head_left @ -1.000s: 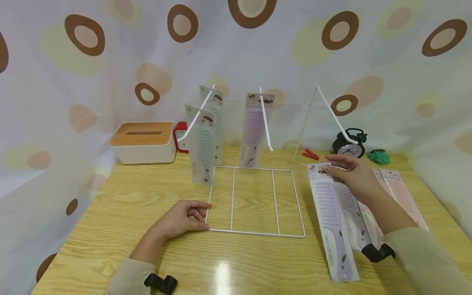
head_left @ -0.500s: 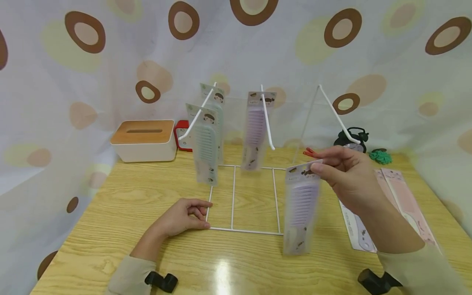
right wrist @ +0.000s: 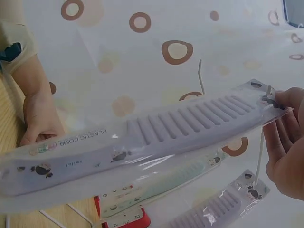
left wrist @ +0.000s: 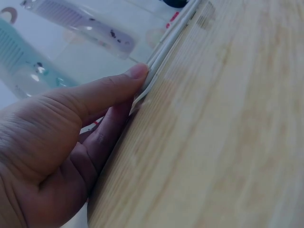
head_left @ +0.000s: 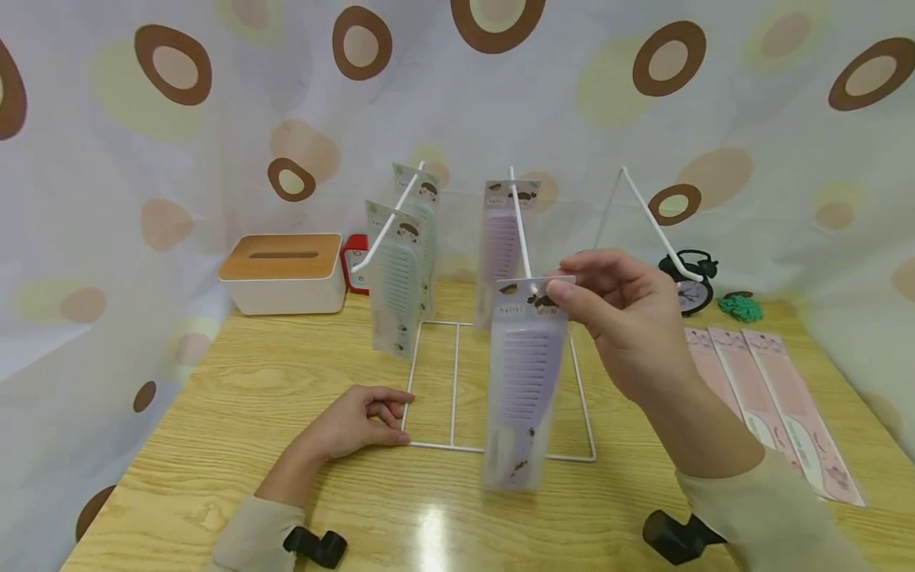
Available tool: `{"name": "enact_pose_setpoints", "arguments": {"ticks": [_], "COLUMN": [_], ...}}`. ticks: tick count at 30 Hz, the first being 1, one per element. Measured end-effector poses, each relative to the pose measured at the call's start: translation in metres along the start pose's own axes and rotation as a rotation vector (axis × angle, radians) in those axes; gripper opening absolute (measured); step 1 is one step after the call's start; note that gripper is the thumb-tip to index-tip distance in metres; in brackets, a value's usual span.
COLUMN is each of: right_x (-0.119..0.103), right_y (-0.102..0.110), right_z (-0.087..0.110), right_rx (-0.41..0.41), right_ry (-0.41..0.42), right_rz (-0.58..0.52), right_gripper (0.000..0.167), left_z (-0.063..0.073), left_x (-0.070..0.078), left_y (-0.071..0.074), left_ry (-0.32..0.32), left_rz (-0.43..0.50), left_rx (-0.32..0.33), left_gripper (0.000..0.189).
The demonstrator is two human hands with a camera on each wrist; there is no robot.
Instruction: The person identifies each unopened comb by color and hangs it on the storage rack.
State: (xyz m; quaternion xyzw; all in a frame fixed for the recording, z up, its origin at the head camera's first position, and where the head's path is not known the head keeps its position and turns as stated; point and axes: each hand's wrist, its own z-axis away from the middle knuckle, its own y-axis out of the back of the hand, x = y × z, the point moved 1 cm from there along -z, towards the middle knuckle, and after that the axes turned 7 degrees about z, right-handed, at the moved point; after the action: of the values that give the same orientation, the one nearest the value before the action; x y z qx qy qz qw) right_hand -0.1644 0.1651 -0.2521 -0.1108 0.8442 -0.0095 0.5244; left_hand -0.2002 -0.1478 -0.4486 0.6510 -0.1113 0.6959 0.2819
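My right hand (head_left: 629, 318) pinches the top corner of a packaged purple comb (head_left: 527, 373) between thumb and fingers. The pack hangs upright at the front end of the rack's middle hook (head_left: 520, 230). In the right wrist view the hook's tip (right wrist: 269, 89) shows at the pack's top, close to my thumb. My left hand (head_left: 357, 421) holds the front left corner of the white wire rack (head_left: 572, 458), its thumb (left wrist: 137, 71) on the wire. Another purple comb pack (head_left: 498, 246) hangs farther back on the middle hook. Two green comb packs (head_left: 395, 282) hang on the left hook.
The right hook (head_left: 652, 214) bears no pack. Several pink comb packs (head_left: 793, 397) lie on the table at the right. Behind stand a tissue box (head_left: 282, 274), a red clock (head_left: 355, 262), a black alarm clock (head_left: 692, 294) and a green tangle (head_left: 740, 307).
My right hand has lifted the purple comb pack off the table and carried it left to the middle hook's front end. My left hand has stayed at the rack's corner.
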Motion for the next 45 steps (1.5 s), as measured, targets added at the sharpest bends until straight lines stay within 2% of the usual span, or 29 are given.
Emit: {"name": "enact_pose_setpoints", "arguments": {"ticks": [7, 12, 18, 24, 31, 37, 45], "right_x": [0.013, 0.023, 0.034, 0.046, 0.057, 0.059, 0.058], "right_y": [0.005, 0.013, 0.018, 0.021, 0.025, 0.028, 0.033], "right_z": [-0.013, -0.024, -0.046, -0.065, -0.074, -0.077, -0.074], "right_rx": [0.045, 0.070, 0.126, 0.137, 0.141, 0.141, 0.087], "right_ry": [-0.041, -0.072, -0.069, -0.084, -0.083, -0.051, -0.036], "right_rz": [0.136, 0.148, 0.161, 0.091, 0.010, -0.045, -0.071], "right_gripper": [0.026, 0.027, 0.026, 0.025, 0.026, 0.028, 0.032], "left_z": [-0.001, -0.001, 0.000, 0.000, 0.000, 0.000, 0.000], "left_x": [0.000, -0.001, 0.000, 0.001, 0.000, -0.001, 0.000], "left_y": [0.000, 0.000, 0.000, 0.000, 0.000, 0.000, -0.001], "left_ry": [-0.001, 0.001, -0.014, -0.009, 0.000, 0.001, 0.007], "left_rz": [0.004, 0.004, 0.004, 0.012, 0.012, 0.013, 0.023], "left_rx": [-0.001, -0.003, -0.005, -0.005, -0.003, -0.005, -0.004], "left_gripper": [0.057, 0.058, 0.058, 0.058, 0.058, 0.057, 0.058]}}
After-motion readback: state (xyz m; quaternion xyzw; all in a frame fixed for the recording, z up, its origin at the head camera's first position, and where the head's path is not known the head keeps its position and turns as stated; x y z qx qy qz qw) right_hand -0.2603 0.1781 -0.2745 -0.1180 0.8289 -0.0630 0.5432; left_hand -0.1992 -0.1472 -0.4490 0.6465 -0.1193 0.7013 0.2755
